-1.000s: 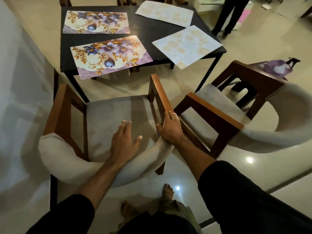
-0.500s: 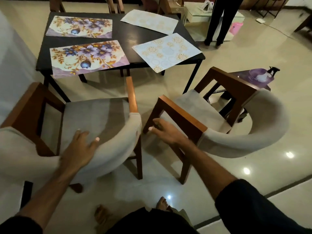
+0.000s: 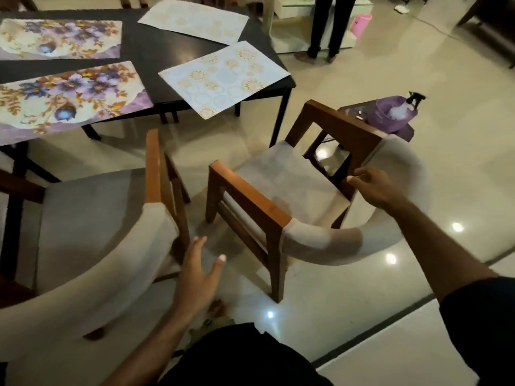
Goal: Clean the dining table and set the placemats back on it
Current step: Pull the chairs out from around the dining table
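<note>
The black dining table (image 3: 147, 48) fills the upper left and carries several placemats. Two floral purple placemats lie on its left half, the near one (image 3: 69, 98) overhanging the front edge and the far one (image 3: 60, 39) behind it. Two pale patterned placemats lie on its right half, the near one (image 3: 224, 78) poking past the table edge and the far one (image 3: 193, 19) at the back. My left hand (image 3: 199, 277) hovers with spread fingers beside the left chair (image 3: 92, 218), holding nothing. Over the right chair (image 3: 281, 190), my right hand (image 3: 372, 188) hangs with loosely bent fingers, empty.
A small side table (image 3: 404, 132) past the right chair bears a purple bowl (image 3: 390, 117) and a spray bottle (image 3: 412, 100). A person's legs (image 3: 326, 29) stand at the back by a low white cabinet, with a pink bin (image 3: 361, 23) beside them. Glossy tiled floor lies all around.
Both hands left the left chair's backrest and armrest. My right hand swung right over the second chair; my left hand came off and now hangs in the gap between the chairs.
</note>
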